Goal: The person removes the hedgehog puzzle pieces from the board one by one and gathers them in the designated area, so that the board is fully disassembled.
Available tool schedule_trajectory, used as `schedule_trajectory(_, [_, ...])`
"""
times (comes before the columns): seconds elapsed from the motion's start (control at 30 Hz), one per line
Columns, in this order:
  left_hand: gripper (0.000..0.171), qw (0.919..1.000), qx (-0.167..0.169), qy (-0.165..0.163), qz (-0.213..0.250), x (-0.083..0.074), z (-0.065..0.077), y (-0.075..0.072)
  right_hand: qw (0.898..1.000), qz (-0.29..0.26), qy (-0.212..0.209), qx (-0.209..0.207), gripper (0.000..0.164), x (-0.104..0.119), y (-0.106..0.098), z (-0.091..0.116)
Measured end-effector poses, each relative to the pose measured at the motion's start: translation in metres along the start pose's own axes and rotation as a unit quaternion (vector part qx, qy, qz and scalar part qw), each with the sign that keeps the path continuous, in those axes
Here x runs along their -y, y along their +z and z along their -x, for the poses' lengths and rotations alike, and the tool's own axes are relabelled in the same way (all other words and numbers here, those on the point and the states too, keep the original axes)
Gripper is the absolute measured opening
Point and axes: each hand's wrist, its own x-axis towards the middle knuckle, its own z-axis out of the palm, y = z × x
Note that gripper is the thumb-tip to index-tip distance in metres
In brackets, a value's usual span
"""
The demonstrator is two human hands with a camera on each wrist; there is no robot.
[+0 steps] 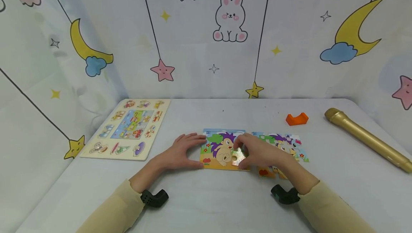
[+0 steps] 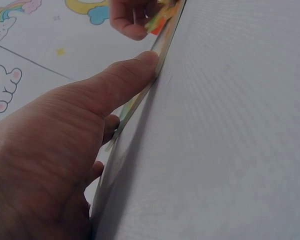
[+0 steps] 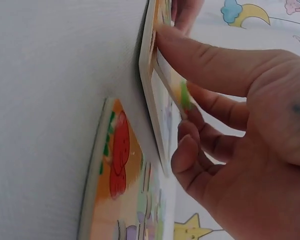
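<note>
A small jigsaw board (image 1: 214,165) with a purple-haired hedgehog picture lies in the middle of the table. My left hand (image 1: 178,154) steadies its left edge, thumb and fingers stretched out along it. At the board's lower right corner, my right hand (image 1: 260,150) pinches a puzzle piece (image 1: 239,156) between thumb and fingers. In the right wrist view this piece (image 3: 169,87) stands tilted, its lower end against the board. Just right of the board lies a second hedgehog picture in jigsaw pieces (image 1: 302,152), partly hidden beneath my right forearm.
A larger wooden peg puzzle (image 1: 154,125) with vehicle and toy pictures lies at the back left. An orange curved block (image 1: 297,119) sits at the back right, with a gold toy microphone (image 1: 367,138) beyond it. A cartoon-printed curtain (image 1: 193,39) closes off the back.
</note>
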Motion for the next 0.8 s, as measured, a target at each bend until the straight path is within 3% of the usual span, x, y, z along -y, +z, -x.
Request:
schedule_trajectory(0.27, [0.076,1.0000,0.002,0.001,0.000,0.000,0.000,0.000,1.000,-0.017,-0.014,-0.014,0.034,0.000,-0.004,0.002])
schedule_trajectory(0.57, [0.077,1.0000,0.003,-0.004,-0.004,0.001,0.000,-0.001,0.999,-0.016,-0.044,0.003,0.024,-0.002,-0.006,0.001])
schedule_trajectory(0.8, [0.077,1.0000,0.004,-0.005,0.001,0.001,-0.001,0.000,0.997,-0.045,-0.055,-0.007,0.022,-0.004,-0.020,0.010])
